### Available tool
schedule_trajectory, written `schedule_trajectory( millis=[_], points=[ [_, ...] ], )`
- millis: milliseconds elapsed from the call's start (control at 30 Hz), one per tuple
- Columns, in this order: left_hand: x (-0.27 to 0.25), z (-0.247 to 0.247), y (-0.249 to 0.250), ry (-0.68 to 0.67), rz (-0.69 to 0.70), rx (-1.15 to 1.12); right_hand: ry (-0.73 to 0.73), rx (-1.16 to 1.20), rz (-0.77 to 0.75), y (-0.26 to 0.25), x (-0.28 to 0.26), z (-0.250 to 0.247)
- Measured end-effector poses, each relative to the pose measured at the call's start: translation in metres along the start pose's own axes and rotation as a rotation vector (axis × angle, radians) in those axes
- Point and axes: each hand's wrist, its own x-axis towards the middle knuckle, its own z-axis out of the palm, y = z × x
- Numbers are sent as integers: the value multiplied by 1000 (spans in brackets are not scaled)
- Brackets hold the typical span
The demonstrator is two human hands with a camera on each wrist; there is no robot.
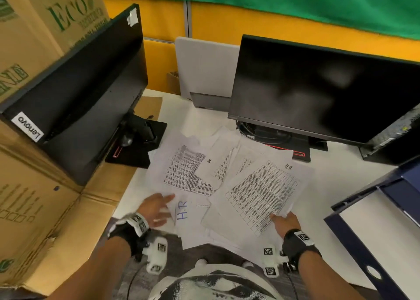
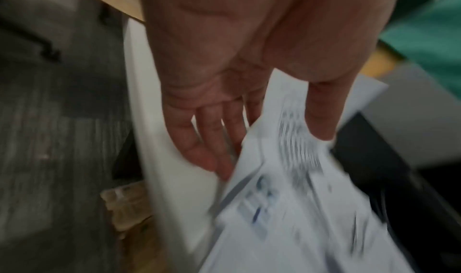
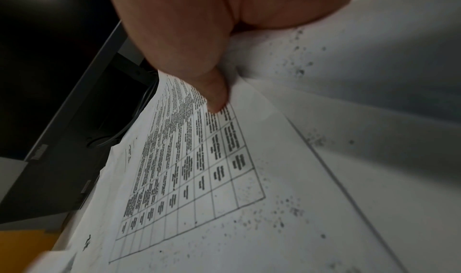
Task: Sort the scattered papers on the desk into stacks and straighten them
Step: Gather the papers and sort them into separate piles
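Note:
Printed white papers point(image 1: 181, 167) lie overlapping and askew on the white desk point(image 1: 341, 179) between two monitors. My left hand point(image 1: 156, 208) is at the pile's near left edge, by a sheet marked "H.R" in blue point(image 1: 188, 218). In the blurred left wrist view that sheet point(image 2: 286, 208) passes between the thumb and the fingers point(image 2: 212, 139) of my left hand point(image 2: 224, 80). My right hand point(image 1: 287, 220) pinches the near corner of a sheet printed with a table point(image 1: 261, 193). The thumb point(image 3: 214, 92) presses on the table sheet point(image 3: 199, 169); the fingers are hidden beneath it.
A black monitor point(image 1: 79, 117) stands at the left with cardboard boxes point(image 1: 34, 197) behind and below it. A second monitor point(image 1: 318, 90) stands at the right above coiled cables point(image 1: 261, 133). A dark blue binder point(image 1: 375, 220) lies at the desk's right edge.

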Motion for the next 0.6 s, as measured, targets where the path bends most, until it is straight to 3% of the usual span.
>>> schedule_trajectory(
  millis=[167, 267, 600],
  points=[
    [-2, 43, -44, -60, 126, 222, 7, -26, 7, 0, -1, 0],
    [-1, 52, -35, 128, 226, 472, 11, -54, 12, -1, -3, 0],
    [-17, 10, 74, 494, 547, 600, -19, -85, 24, -3, -5, 0]
  ],
)
